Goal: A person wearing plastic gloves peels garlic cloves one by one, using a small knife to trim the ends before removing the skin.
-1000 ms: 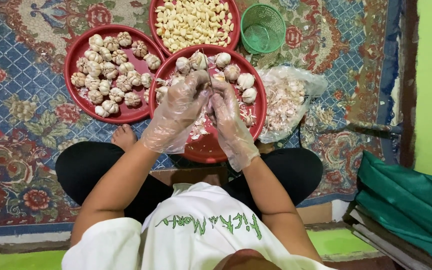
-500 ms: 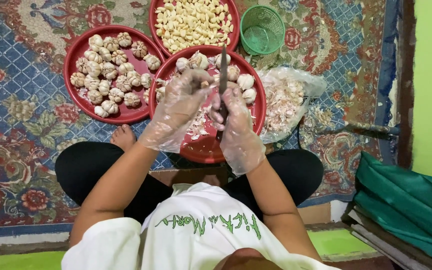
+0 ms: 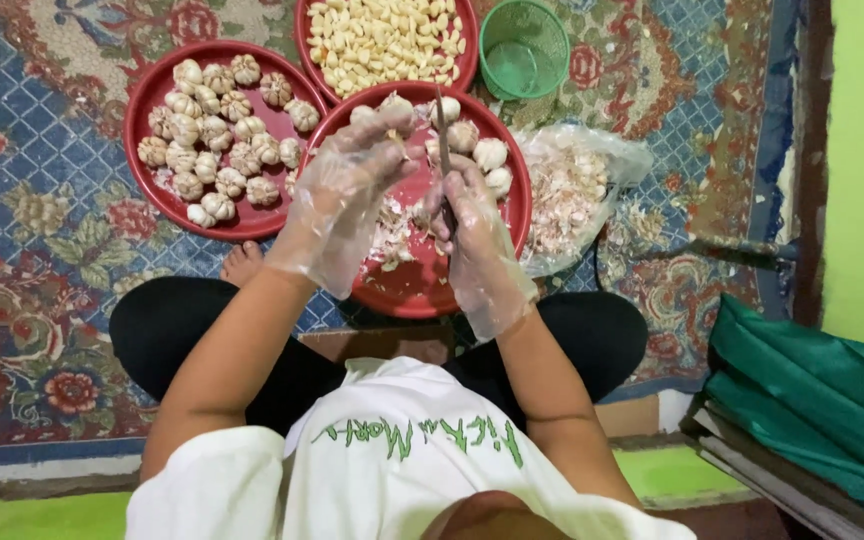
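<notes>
Patterned woven carpet (image 3: 42,230); gloved right hand (image 3: 472,225) gripping thin knife (image 3: 443,135).

The person sat cross-legged on a patterned carpet (image 3: 42,250), both hands in clear plastic gloves. The left hand (image 3: 352,180) pinched a small garlic piece (image 3: 392,135) over the near red plate (image 3: 422,285), which carried garlic bulbs and loose skins. The right hand (image 3: 467,215) gripped a knife (image 3: 443,135), blade pointing away. Beside it stood a red plate of whole bulbs (image 3: 152,110), a plate of peeled cloves (image 3: 304,30), a green basket (image 3: 524,48) and a plastic bag of skins (image 3: 577,190).
</notes>
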